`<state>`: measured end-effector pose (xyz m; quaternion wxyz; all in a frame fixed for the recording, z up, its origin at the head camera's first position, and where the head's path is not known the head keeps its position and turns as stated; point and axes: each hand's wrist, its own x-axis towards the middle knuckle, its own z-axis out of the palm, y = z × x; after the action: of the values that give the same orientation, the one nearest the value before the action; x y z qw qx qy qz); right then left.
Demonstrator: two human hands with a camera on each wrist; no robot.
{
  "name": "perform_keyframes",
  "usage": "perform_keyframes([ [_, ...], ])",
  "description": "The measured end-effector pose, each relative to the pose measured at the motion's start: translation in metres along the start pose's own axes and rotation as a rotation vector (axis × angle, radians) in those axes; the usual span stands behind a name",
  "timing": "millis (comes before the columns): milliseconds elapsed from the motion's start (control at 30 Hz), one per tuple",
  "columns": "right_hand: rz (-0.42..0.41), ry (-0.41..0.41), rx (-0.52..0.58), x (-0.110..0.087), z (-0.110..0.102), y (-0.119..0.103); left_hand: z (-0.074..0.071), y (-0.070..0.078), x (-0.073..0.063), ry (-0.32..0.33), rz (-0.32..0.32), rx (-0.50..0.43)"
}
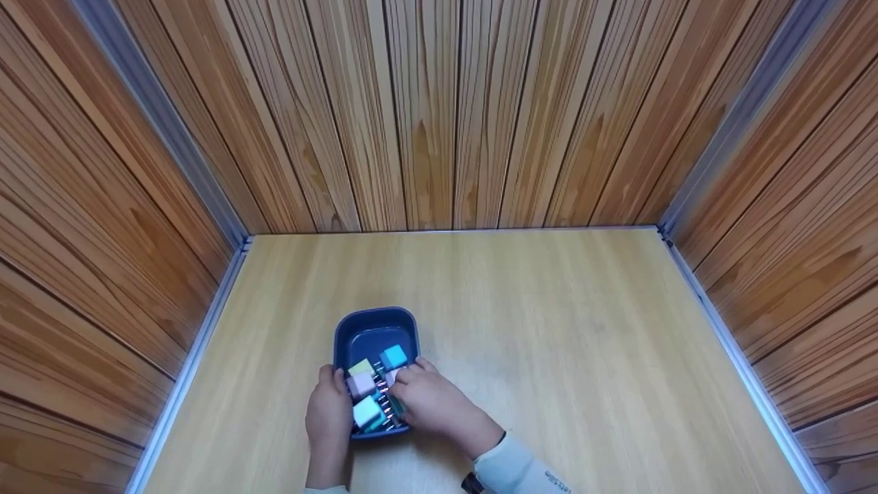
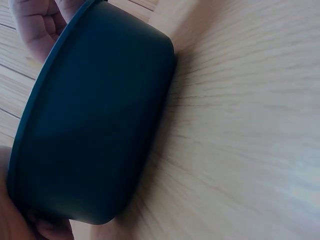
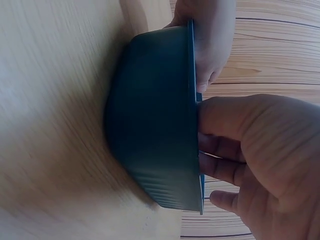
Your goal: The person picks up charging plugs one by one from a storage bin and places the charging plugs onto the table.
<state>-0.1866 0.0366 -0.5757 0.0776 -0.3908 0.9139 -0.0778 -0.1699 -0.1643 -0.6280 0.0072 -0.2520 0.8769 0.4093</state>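
Several bent fingers of the right hand (image 1: 439, 403) dip among blocks (image 1: 368, 412), any hold unclear; the left hand (image 1: 329, 409) grips the tub (image 1: 372, 339) on its side facing the left edge of the tabletop (image 1: 583, 357).

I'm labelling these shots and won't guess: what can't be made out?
Right hand: whether its fingertips grip anything; its back hides them in the head view, the bin in the right wrist view.
Coloured blocks: exact count; the right hand partly covers them, head view.
Shiny bits among them: too small and blurred, head view.
Sleeve lettering: too small to read surely, head view.
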Motion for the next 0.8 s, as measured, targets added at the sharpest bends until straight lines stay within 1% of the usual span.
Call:
perform_keyframes([
  [100,-0.005,0.011,-0.041,0.002,0.000,-0.002,-0.001,-0.001,0.000,0.026,0.029,0.029],
  [200,-0.002,0.006,-0.067,0.003,0.000,-0.003,0.000,-0.001,0.000,0.036,0.046,0.044],
  [367,0.019,-0.022,-0.055,0.004,-0.002,-0.005,0.000,0.000,0.002,0.012,0.042,0.045],
  [533,0.026,-0.027,-0.065,0.004,-0.004,-0.008,0.000,0.001,0.003,0.010,0.037,0.067],
  [800,0.024,-0.015,-0.091,0.005,-0.003,-0.013,-0.001,0.003,0.003,-0.008,-0.004,0.027],
])
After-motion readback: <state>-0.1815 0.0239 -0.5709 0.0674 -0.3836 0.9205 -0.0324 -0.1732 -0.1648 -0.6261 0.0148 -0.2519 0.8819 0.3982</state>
